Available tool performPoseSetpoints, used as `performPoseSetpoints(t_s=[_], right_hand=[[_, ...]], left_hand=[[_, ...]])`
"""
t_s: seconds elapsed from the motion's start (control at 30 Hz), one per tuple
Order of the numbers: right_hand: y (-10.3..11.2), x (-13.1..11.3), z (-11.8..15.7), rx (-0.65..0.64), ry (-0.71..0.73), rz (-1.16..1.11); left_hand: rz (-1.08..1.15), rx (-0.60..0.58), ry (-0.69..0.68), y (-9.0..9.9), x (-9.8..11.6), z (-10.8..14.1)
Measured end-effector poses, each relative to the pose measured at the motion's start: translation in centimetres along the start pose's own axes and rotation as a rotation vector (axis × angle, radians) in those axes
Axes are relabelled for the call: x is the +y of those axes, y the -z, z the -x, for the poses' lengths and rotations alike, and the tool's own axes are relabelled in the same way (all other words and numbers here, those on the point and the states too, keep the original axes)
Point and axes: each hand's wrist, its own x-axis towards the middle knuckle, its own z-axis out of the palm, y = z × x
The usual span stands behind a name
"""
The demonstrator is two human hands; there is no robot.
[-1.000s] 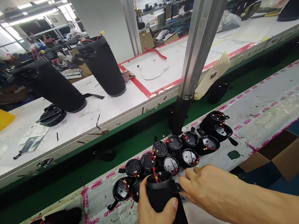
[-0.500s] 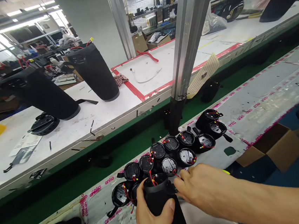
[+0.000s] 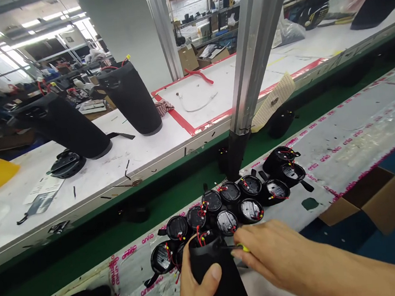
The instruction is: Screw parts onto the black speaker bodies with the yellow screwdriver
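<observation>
My left hand [image 3: 201,285] is wrapped around a black cylindrical speaker body [image 3: 227,280], its thumb lying across the front. The cylinder leans upright, its open end up, and red wires [image 3: 201,237] with small connectors stick out of that end. In my closed right hand [image 3: 263,248] is a thin dark-shafted tool with a yellow-green handle [image 3: 242,247], which looks like a screwdriver. Its shaft points left at the cylinder's upper side, just below the rim. Whether the tip touches is hard to see. Just beyond stand several black cylinders [image 3: 226,222] with wired open ends.
A metal post [image 3: 250,59] rises between my bench and the white shelf [image 3: 149,159] beyond. Two tall black speaker bodies [image 3: 132,100] stand on that shelf beside a yellow tape roll [image 3: 0,174]. An open cardboard box [image 3: 373,201] is at the right, below the bench.
The tool's yellow-green handle, behind my right wrist before, now shows at my fingertips with the shaft at the cylinder. My left hand keeps its hold. The view has shifted slightly.
</observation>
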Motion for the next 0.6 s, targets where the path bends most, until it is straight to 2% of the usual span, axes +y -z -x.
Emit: performPoseSetpoints(t_s=[0.23,0.47,0.6], right_hand=[[-1.8,-1.7,-0.2,0.050,0.038,0.140],[-2.0,-1.5,-0.5,0.053,0.088,0.177],[-1.4,-0.9,-0.9,0.062,0.151,0.223]], left_hand=[[0.018,0.015,0.013,-0.1,0.3,0.2],[-0.093,-0.015,0.003,0.7,0.5,-0.3],[-0.152,-0.015,-0.042,0.5,0.9,-0.3]])
